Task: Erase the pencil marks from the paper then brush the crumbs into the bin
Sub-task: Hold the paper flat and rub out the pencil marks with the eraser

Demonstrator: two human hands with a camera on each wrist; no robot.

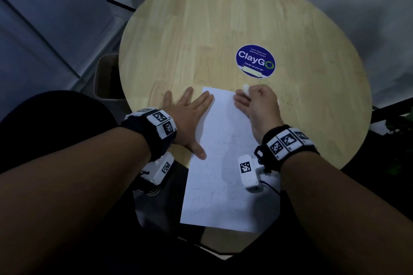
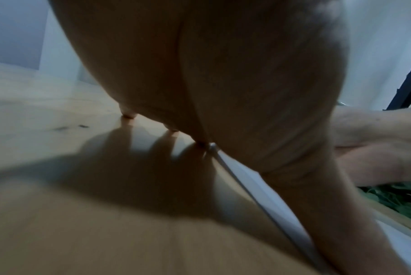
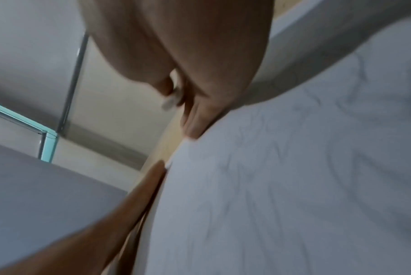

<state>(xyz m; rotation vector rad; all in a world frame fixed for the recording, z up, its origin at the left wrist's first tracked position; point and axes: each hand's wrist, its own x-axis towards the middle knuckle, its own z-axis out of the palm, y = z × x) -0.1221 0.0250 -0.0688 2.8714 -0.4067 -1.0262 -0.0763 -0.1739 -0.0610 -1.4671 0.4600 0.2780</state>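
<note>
Left hand (image 1: 187, 116) is spread wide and flat, palm down, half on the bench (image 1: 201, 29) and half on the left edge of the paper (image 1: 223, 163), thumb on the sheet too. That's the anchor, I'd say, so the sheet can't skid or crease under rubbing. The paper lies w/ its far end on the bench and its near end hanging past the bench's near edge, so that weight matters.

Right hand (image 1: 257, 105) sits at the paper's far right corner, thumb & forefinger pinched on a small white eraser (image 1: 245, 87), other fingers stretched low over the sheet. In the right wrist view the eraser (image 3: 172, 98) peeks out between the fingers (image 3: 194, 122), which touch the paper's edge.

Faint grey pencil lines show across the middle and near part of the sheet, so erasing looks unfinished. Dark crumbs (image 1: 288, 98) speckle the bench right of the hand, approx. toward the right edge. The bin (image 1: 105, 78) stands on the floor off the bench's left edge, handy for a sweep across.
</note>
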